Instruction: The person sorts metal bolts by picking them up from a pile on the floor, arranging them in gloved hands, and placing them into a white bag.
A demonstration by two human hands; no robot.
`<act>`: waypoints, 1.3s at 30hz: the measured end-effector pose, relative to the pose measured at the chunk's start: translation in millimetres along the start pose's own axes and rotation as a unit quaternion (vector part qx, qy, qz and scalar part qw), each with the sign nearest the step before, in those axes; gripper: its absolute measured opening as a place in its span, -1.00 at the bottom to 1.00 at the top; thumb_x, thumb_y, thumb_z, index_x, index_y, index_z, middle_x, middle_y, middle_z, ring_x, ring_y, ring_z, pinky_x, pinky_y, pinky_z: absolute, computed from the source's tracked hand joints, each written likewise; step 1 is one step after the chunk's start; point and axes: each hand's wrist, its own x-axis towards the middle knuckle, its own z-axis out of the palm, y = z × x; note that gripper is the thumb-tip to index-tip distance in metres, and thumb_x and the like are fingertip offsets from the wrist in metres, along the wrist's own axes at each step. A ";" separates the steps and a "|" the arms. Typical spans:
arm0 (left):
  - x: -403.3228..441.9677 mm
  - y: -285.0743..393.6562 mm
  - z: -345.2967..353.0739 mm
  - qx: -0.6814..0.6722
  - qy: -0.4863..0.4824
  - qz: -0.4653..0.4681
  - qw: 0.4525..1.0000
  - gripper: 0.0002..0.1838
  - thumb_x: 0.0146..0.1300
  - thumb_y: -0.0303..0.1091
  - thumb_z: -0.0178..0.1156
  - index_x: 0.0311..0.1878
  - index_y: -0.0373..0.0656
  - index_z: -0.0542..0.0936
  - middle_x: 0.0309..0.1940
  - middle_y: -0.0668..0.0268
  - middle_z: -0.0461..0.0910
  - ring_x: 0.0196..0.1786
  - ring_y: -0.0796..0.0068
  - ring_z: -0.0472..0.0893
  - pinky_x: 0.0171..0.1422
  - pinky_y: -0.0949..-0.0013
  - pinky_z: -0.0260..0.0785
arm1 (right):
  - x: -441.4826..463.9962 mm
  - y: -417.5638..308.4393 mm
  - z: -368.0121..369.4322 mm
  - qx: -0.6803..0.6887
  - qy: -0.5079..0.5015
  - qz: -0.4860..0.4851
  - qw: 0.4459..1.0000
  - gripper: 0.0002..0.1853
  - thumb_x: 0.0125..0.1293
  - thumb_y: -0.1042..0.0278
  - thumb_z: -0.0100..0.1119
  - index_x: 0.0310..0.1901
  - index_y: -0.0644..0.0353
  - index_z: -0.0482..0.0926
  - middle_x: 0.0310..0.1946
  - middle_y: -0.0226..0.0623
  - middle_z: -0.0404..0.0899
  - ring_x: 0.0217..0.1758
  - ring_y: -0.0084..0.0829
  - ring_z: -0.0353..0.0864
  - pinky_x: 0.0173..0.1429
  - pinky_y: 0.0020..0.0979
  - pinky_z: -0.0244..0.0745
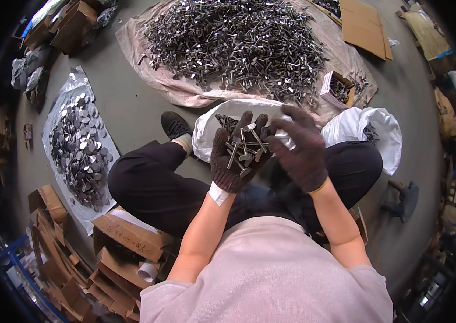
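My left hand (227, 171), in a dark knitted glove, is turned palm up and cradles several metal T-head bolts (245, 144). Its fingers curve up around them. Just to the right, my right hand (304, 148), gloved too and a little blurred, is held with its fingers apart, pointing toward the bolts; I see nothing in it. Behind both hands lies an open white sack (204, 132) with more bolts inside, partly hidden by the left hand.
A big heap of bolts (233, 43) covers a pinkish sheet (168, 89) ahead. Round metal discs (82, 148) lie on plastic at left. A small box of bolts (341, 90) and a second white sack (392, 137) are at right. Cardboard boxes (131, 234) stand at lower left.
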 end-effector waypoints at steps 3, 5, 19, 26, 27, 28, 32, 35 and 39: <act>-1.9 -0.2 -3.8 0.051 0.020 0.005 0.998 -0.27 0.39 0.16 -0.06 0.49 -0.06 0.18 0.44 0.11 0.22 0.40 0.08 0.32 0.49 0.04 0.16 | 4.1 -22.2 13.0 -0.033 -0.017 -0.080 0.996 -0.68 -0.06 0.22 0.39 -0.22 0.09 0.67 0.03 -0.21 0.55 0.15 -0.08 0.50 0.18 -0.11 0.38; -5.3 2.7 -15.7 0.023 0.016 -0.012 1.000 -0.28 0.41 0.16 -0.10 0.48 -0.10 0.18 0.42 0.08 0.25 0.42 0.09 0.30 0.50 0.04 0.13 | 4.4 -24.5 19.5 -0.041 -0.044 -0.087 0.994 -0.69 -0.06 0.21 0.38 -0.24 0.08 0.68 0.02 -0.23 0.54 0.18 -0.07 0.47 0.20 -0.09 0.36; -10.5 -3.5 -27.5 0.021 0.098 0.000 0.995 -0.32 0.44 0.16 -0.14 0.47 -0.06 0.19 0.35 0.11 0.33 0.30 0.15 0.45 0.42 0.02 0.28 | -7.7 -34.2 18.9 -0.028 -0.117 -0.135 0.984 -0.75 0.00 0.37 0.37 -0.22 0.09 0.70 0.04 -0.17 0.56 0.18 -0.05 0.48 0.22 -0.12 0.38; -10.3 -8.3 -17.9 -0.050 0.033 -0.020 0.998 -0.20 0.36 0.29 -0.10 0.50 -0.01 0.13 0.48 0.09 0.14 0.47 0.00 0.19 0.51 -0.07 0.11 | -18.4 4.1 2.9 0.101 0.008 0.096 0.990 -0.89 0.05 0.48 0.30 -0.33 0.21 0.67 -0.07 -0.09 0.63 0.07 -0.07 0.56 0.18 -0.18 0.44; -9.7 -8.6 -19.1 -0.051 0.034 -0.020 0.998 -0.20 0.36 0.29 -0.10 0.50 -0.01 0.13 0.48 0.09 0.14 0.47 0.00 0.19 0.51 -0.07 0.11 | -20.2 3.6 0.1 0.075 0.004 0.079 0.994 -0.89 0.06 0.49 0.31 -0.33 0.24 0.67 -0.10 -0.08 0.64 0.05 -0.07 0.57 0.16 -0.19 0.45; -9.6 -8.3 -20.7 -0.054 0.018 -0.025 0.998 -0.19 0.34 0.31 -0.09 0.51 -0.01 0.13 0.48 0.08 0.13 0.47 -0.03 0.19 0.51 -0.08 0.09 | -23.2 2.0 -1.2 0.075 0.002 0.080 0.994 -0.89 0.06 0.49 0.31 -0.33 0.24 0.67 -0.10 -0.08 0.64 0.05 -0.07 0.57 0.16 -0.19 0.45; -7.9 -8.5 -24.6 -0.046 0.001 -0.025 0.999 -0.16 0.32 0.33 -0.06 0.51 0.01 0.12 0.50 0.08 0.09 0.47 -0.07 0.19 0.52 -0.10 0.05 | -29.9 4.0 -0.8 0.026 -0.005 0.038 0.999 -0.82 0.08 0.47 0.30 -0.23 0.23 0.67 -0.09 -0.07 0.64 0.03 -0.12 0.59 0.15 -0.21 0.46; -10.0 -9.8 -23.5 -0.061 -0.004 -0.032 0.998 -0.17 0.31 0.33 -0.06 0.51 0.02 0.15 0.51 0.09 0.07 0.47 -0.10 0.17 0.51 -0.13 0.05 | -36.6 18.6 6.7 0.117 0.001 0.173 0.978 -0.77 0.18 0.42 0.25 -0.12 0.23 0.65 -0.07 -0.07 0.64 0.04 -0.15 0.60 0.13 -0.23 0.47; -14.4 -15.4 -16.6 -0.044 0.004 -0.050 0.998 -0.19 0.32 0.33 -0.08 0.49 0.04 0.19 0.50 0.08 0.10 0.47 -0.09 0.19 0.51 -0.21 -0.03 | -34.3 44.2 13.9 0.336 -0.119 0.287 0.889 -0.69 0.31 0.33 0.15 0.04 0.25 0.59 -0.06 -0.14 0.64 0.05 -0.27 0.61 0.13 -0.32 0.50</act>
